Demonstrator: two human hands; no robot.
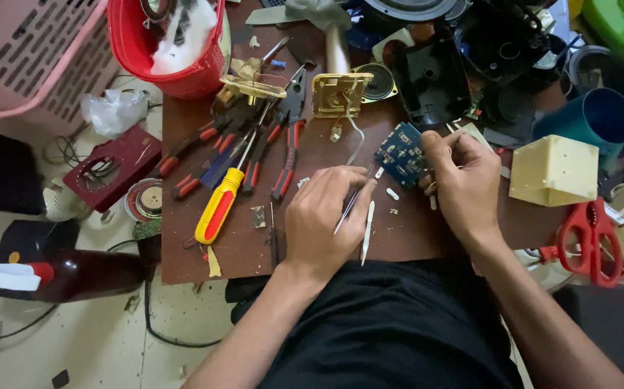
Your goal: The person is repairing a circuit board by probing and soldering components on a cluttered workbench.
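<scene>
- Left hand [321,216]: fingers closed in a pinch around thin metal tweezers [351,205], whose tips point up and to the right toward the circuit board.
- Right hand [463,180]: fingers curled around the right edge of a small blue circuit board [400,153], holding it tilted just above the bench; the thumb lies over the board's near corner.
- Circuit board: it sits between the two hands, near the middle of the brown bench [326,137], with the tweezer tips just beside its lower left corner.
- White sliver [367,230]: a slim pale strip lying on the bench just right of the left hand; smaller white scraps are scattered near it.
- Yellow-handled screwdriver [218,205]: it lies at a slant to the left of the left hand, its shaft pointing up and right.
- Red-handled pliers [287,144]: several pairs lie close together above the screwdriver, handles toward the person.
- Gold metal plate [339,94]: it rests beyond the board, with a small round speaker [377,81] just beside it.
- Red bucket [171,47]: it stands at the far left corner of the bench, beside a pink basket [31,57].
- Cream plastic box [555,169]: it rests to the right of the right hand, with red scissors [589,234] near it toward the person.
- Black garment [391,331]: it covers the person's lap at the near edge of the bench.
</scene>
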